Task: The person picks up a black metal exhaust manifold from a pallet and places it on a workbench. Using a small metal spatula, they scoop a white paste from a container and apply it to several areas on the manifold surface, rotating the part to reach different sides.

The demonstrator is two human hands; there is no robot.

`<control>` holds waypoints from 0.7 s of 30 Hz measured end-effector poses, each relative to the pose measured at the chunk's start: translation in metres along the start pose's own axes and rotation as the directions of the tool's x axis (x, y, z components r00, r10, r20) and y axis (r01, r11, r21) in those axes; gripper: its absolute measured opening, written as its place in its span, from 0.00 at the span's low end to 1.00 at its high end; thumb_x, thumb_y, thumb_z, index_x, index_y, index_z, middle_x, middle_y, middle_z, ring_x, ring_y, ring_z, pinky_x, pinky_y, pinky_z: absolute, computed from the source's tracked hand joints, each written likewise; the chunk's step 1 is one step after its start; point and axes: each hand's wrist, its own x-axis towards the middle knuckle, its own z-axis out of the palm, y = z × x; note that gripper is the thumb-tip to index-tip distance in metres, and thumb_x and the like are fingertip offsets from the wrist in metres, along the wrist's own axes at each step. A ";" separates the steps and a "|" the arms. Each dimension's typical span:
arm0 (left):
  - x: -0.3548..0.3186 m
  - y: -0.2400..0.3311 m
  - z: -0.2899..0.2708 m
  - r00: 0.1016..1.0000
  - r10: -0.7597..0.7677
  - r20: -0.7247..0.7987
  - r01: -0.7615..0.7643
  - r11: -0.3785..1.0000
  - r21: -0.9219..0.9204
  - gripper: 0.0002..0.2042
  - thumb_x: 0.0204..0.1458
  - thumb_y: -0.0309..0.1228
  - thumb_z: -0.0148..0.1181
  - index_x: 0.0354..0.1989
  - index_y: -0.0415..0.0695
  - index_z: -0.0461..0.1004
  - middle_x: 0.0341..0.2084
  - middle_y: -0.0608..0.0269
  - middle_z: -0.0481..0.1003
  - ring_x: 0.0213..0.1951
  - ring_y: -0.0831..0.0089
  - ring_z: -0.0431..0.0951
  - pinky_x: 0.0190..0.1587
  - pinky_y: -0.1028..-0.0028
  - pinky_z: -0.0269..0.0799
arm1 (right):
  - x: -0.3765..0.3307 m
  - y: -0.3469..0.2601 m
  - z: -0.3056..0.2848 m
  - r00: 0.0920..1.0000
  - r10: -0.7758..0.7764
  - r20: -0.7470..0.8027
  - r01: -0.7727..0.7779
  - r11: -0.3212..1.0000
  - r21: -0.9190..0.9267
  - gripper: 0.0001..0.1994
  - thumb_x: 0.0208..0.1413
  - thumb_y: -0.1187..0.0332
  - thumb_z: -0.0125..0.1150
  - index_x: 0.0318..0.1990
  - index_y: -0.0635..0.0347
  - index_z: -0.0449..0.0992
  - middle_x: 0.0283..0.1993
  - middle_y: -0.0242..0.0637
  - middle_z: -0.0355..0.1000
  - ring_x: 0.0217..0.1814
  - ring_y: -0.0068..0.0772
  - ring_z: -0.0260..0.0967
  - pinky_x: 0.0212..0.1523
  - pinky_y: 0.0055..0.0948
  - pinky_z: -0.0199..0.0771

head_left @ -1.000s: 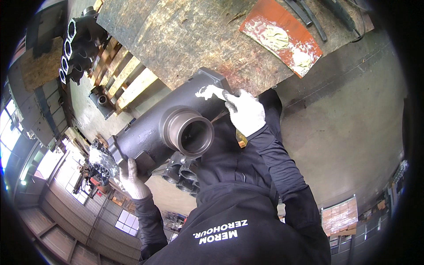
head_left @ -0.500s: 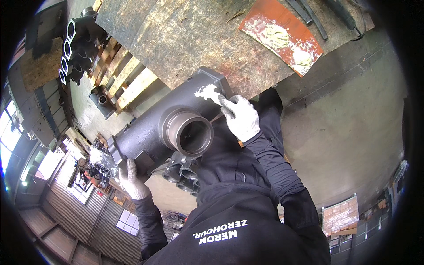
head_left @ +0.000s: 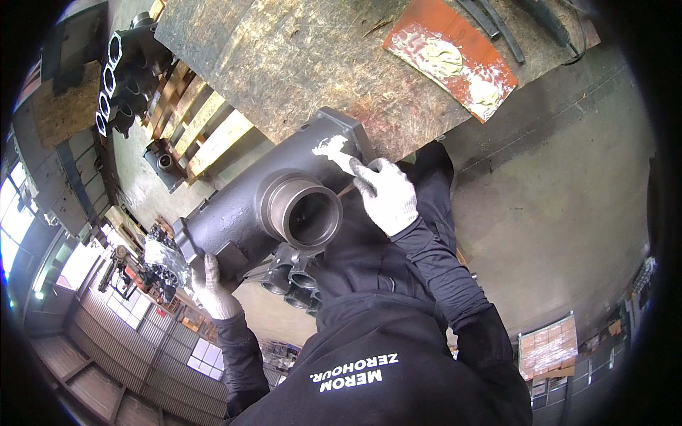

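Diagonally, a black cast-metal pipe housing (head_left: 238,202) with a round side collar (head_left: 283,202) reaches from the edge of a mottled brown worktable (head_left: 284,64) to the person's white-gloved left hand (head_left: 213,290); the thumb lies on its lower-left end, hidden fingers leaving firmness unclear. The white-gloved right hand (head_left: 389,195) pinches a flat, pale, paste-smeared tool (head_left: 342,162) at a white paste patch (head_left: 329,147). The housing looks heavy, rigid, slick under paste; its flanged ends seem the surest holds.

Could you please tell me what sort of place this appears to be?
It looks like an industrial workshop or factory floor: there is a worn workbench, a large black pipe-like part being worked on, and a wooden pallet nearby.
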 end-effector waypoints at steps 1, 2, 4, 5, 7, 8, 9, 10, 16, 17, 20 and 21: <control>0.000 -0.001 0.001 1.000 0.000 0.002 0.000 1.000 -0.001 0.22 0.59 0.38 0.66 0.56 0.37 0.74 0.47 0.58 0.78 0.46 0.68 0.79 0.53 0.66 0.75 | 0.001 0.002 0.000 1.000 -0.019 -0.007 0.019 1.000 -0.013 0.16 0.58 0.60 0.64 0.55 0.38 0.81 0.38 0.35 0.71 0.43 0.41 0.74 0.41 0.40 0.78; 0.001 -0.002 0.001 1.000 0.000 0.003 0.000 1.000 -0.001 0.22 0.59 0.38 0.66 0.56 0.37 0.74 0.47 0.58 0.78 0.46 0.68 0.79 0.53 0.66 0.75 | 0.003 0.004 0.001 0.999 -0.032 -0.009 0.032 0.999 -0.037 0.16 0.58 0.60 0.64 0.55 0.38 0.81 0.38 0.35 0.71 0.43 0.41 0.74 0.41 0.40 0.78; 0.003 -0.003 0.001 1.000 0.015 -0.013 -0.015 1.000 0.001 0.22 0.59 0.38 0.66 0.56 0.37 0.74 0.47 0.58 0.78 0.45 0.68 0.80 0.52 0.67 0.75 | 0.012 0.011 0.003 0.998 -0.060 -0.007 0.060 0.995 -0.078 0.16 0.59 0.61 0.63 0.55 0.37 0.81 0.39 0.35 0.71 0.43 0.41 0.74 0.41 0.40 0.78; 0.003 -0.003 0.001 0.999 0.004 -0.041 -0.004 1.000 0.006 0.21 0.59 0.38 0.66 0.56 0.37 0.74 0.47 0.58 0.78 0.45 0.68 0.80 0.52 0.67 0.75 | 0.017 0.014 0.004 0.999 -0.044 0.000 0.044 0.996 -0.080 0.16 0.58 0.61 0.64 0.55 0.37 0.81 0.38 0.35 0.71 0.42 0.41 0.74 0.40 0.40 0.77; 0.003 -0.004 0.000 1.000 0.009 -0.011 -0.009 1.000 -0.018 0.21 0.59 0.38 0.66 0.56 0.37 0.74 0.47 0.58 0.78 0.45 0.68 0.80 0.52 0.66 0.76 | 0.020 0.020 0.004 0.998 -0.058 -0.035 0.056 0.997 -0.054 0.16 0.58 0.61 0.64 0.54 0.37 0.81 0.38 0.35 0.71 0.41 0.41 0.74 0.40 0.40 0.77; 0.003 -0.004 -0.001 1.000 0.001 0.003 -0.001 0.999 -0.039 0.21 0.59 0.38 0.66 0.56 0.37 0.74 0.47 0.58 0.78 0.45 0.68 0.80 0.51 0.66 0.76 | 0.018 0.022 0.004 0.998 -0.053 -0.044 0.052 0.998 -0.034 0.16 0.58 0.61 0.64 0.55 0.37 0.81 0.38 0.35 0.71 0.41 0.41 0.74 0.40 0.40 0.76; 0.002 -0.004 -0.001 1.000 -0.016 0.005 0.016 1.000 -0.025 0.22 0.59 0.38 0.66 0.57 0.38 0.73 0.48 0.58 0.78 0.46 0.68 0.79 0.52 0.66 0.75 | 0.016 0.023 0.003 0.997 -0.048 -0.053 0.047 0.999 -0.015 0.17 0.58 0.61 0.64 0.55 0.37 0.81 0.38 0.35 0.71 0.40 0.41 0.74 0.39 0.40 0.76; 0.002 -0.003 -0.002 0.999 -0.033 0.015 0.033 0.999 -0.023 0.23 0.59 0.39 0.66 0.58 0.39 0.73 0.49 0.58 0.77 0.48 0.68 0.78 0.54 0.66 0.75 | 0.014 0.024 0.003 0.997 -0.043 -0.062 0.043 0.999 0.003 0.17 0.58 0.61 0.64 0.55 0.37 0.81 0.38 0.35 0.71 0.40 0.42 0.74 0.39 0.40 0.76; 0.004 -0.004 -0.004 1.000 -0.004 0.019 0.003 1.000 0.026 0.24 0.59 0.40 0.67 0.60 0.40 0.73 0.50 0.57 0.77 0.50 0.66 0.78 0.53 0.65 0.76 | 0.012 0.023 0.007 0.993 -0.101 -0.058 0.101 0.995 0.010 0.19 0.57 0.62 0.65 0.56 0.37 0.81 0.38 0.34 0.71 0.40 0.42 0.74 0.38 0.40 0.77; 0.004 -0.004 -0.004 1.000 0.002 0.017 -0.002 1.000 0.029 0.24 0.59 0.40 0.67 0.60 0.40 0.73 0.50 0.57 0.77 0.50 0.66 0.78 0.53 0.65 0.77 | 0.016 0.024 0.008 0.992 -0.111 -0.061 0.112 0.994 0.012 0.19 0.56 0.62 0.66 0.56 0.37 0.81 0.38 0.34 0.71 0.40 0.42 0.74 0.38 0.40 0.77; 0.002 -0.003 -0.003 0.999 -0.026 0.022 0.027 0.999 -0.023 0.24 0.59 0.40 0.67 0.60 0.40 0.72 0.50 0.57 0.77 0.50 0.65 0.78 0.52 0.65 0.77 | 0.022 0.026 0.010 0.999 -0.002 -0.034 0.003 1.000 0.017 0.17 0.57 0.62 0.66 0.55 0.38 0.81 0.37 0.36 0.71 0.40 0.43 0.75 0.39 0.40 0.77; 0.002 -0.002 -0.002 1.000 -0.023 0.022 0.023 1.000 -0.010 0.24 0.59 0.40 0.67 0.60 0.40 0.72 0.50 0.57 0.77 0.50 0.65 0.78 0.51 0.65 0.78 | 0.022 0.027 0.010 0.998 0.009 -0.058 -0.006 0.999 0.050 0.17 0.57 0.62 0.65 0.55 0.38 0.82 0.37 0.37 0.72 0.40 0.44 0.75 0.39 0.40 0.77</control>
